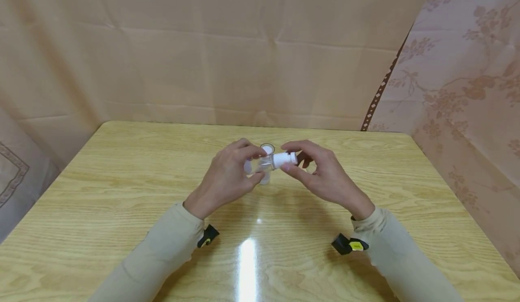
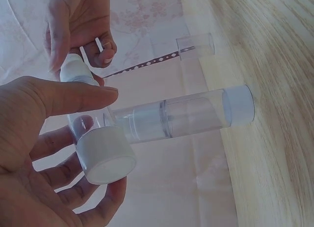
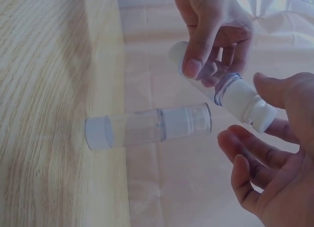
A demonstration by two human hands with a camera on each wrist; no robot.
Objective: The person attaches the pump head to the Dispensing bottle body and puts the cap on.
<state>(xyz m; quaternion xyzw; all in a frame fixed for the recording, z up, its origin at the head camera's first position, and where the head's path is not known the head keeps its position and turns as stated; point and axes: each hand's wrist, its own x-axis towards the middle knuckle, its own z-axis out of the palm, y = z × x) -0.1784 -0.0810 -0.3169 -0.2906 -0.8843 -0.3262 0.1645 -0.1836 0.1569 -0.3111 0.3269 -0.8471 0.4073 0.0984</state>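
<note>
My left hand (image 1: 227, 171) grips a clear pump bottle (image 2: 105, 119) round its body, thumb on one side and fingers on the other. The bottle is tilted nearly flat in the head view, its white base to the left and its white pump top (image 3: 245, 101) to the right. Around the pump top my right hand (image 1: 325, 171) has its thumb and fingers spread. Its thumb lies close to the white collar; whether it touches cannot be told. Behind the held bottle, a second clear bottle (image 3: 137, 131) with a white base stands upright on the table, its clear cap on.
A loose clear cap (image 2: 198, 46) stands on the wooden table (image 1: 142, 157), beyond the upright bottle in the left wrist view. A beige curtain (image 1: 235, 67) hangs behind the table, and a flowered cloth (image 1: 459, 90) hangs at the right.
</note>
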